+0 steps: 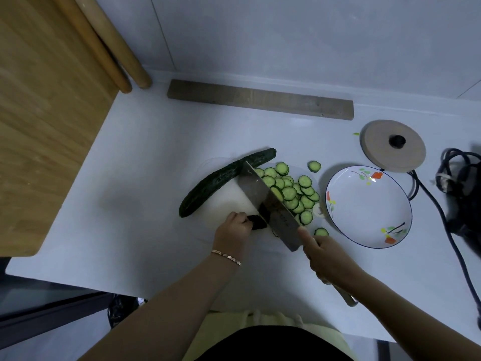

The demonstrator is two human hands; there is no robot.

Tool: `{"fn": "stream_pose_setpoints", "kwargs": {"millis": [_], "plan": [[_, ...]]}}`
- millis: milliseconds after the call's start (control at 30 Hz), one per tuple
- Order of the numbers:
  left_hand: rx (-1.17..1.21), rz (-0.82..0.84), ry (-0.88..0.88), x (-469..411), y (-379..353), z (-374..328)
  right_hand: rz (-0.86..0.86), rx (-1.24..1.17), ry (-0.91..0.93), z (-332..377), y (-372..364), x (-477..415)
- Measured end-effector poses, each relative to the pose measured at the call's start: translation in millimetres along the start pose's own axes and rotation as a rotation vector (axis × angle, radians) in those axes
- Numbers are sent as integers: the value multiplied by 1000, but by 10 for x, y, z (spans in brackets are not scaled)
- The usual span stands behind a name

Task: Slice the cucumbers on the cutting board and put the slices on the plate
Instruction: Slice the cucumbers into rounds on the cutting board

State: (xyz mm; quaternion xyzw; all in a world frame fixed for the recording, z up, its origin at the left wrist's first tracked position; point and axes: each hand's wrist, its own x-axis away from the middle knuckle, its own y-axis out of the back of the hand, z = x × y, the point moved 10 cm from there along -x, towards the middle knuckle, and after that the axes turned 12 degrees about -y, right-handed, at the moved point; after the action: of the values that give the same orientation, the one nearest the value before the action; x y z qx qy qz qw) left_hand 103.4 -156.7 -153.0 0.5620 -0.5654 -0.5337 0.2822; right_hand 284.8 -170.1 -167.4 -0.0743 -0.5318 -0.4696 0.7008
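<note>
Head view, nearest first: your right hand (325, 256) is clenched round the handle of the cleaver (268, 201), forefinger laid up toward the blade. Your left hand (234, 227) pinches the last dark stub (257, 221) of a cucumber, fingertips curled back just beside the steel.

That stub is short, wet and likely slippery, so hold it by its far end with knuckles forward, or leave it uncut. The blade looks heavy enough to drop through soft flesh with little push.

Beyond the blade, the slices (291, 191) lie heaped on the white cutting board (226, 201). They are thin, light and limp, so they are probably better scooped on the flat of the blade than picked up singly. A whole cucumber (223, 181), firm and waxy, lies across the board's far-left edge. The plate (369, 207) stands to the right with no slices on it, and looks breakable.

The blade hides the cutting edge and where it meets the stub. The board's outline barely shows against the white counter.
</note>
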Motion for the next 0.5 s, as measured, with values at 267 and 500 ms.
{"fn": "stream_pose_setpoints", "kwargs": {"millis": [267,500], "plan": [[-24,-23,-14,8,-16,-1,-70,190,37,70,-31,-36],[-9,-33,-13,25,-11,16,-89,183,87,39,-225,-130]]}}
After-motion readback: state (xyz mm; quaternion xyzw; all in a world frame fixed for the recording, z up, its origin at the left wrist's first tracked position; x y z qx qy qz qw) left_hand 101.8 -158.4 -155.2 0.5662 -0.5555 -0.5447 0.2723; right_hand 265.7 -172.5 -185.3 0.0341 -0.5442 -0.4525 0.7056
